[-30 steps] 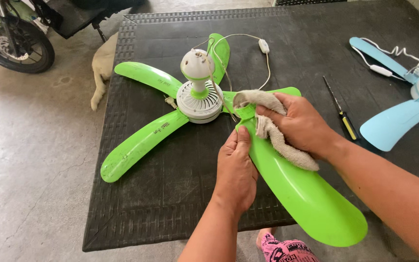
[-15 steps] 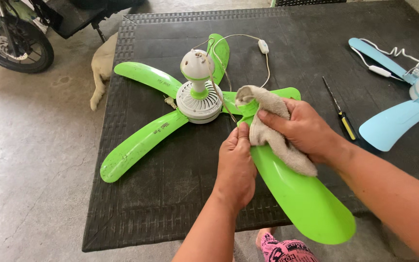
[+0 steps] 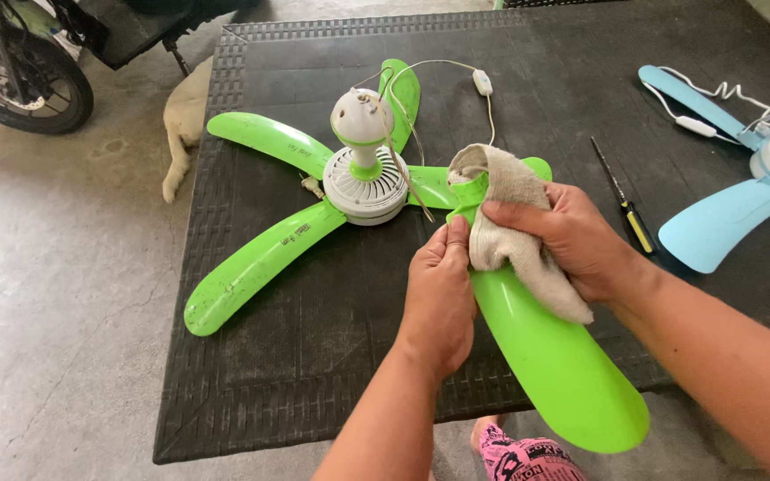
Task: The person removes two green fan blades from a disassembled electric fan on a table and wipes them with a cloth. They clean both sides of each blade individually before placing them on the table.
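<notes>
Shifted since 1 second ago: the beige rag (image 3: 519, 236) has slid up the near green blade (image 3: 554, 365) toward the white motor hub (image 3: 367, 183).

Right hand (image 3: 577, 240) fingers close on the rag, wrapped over the blade's edge; left hand (image 3: 443, 289) pinches the blade to steady it on the black table (image 3: 251, 392). 1 screwdriver (image 3: 621, 205) and 1 blue fan (image 3: 741, 187) lie aside.

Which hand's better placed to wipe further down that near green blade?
Right. The right hand already grips the beige rag, draped over the near green blade by its root. The left hand pinches the blade's edge, steadying it, with no cloth in it.
</notes>
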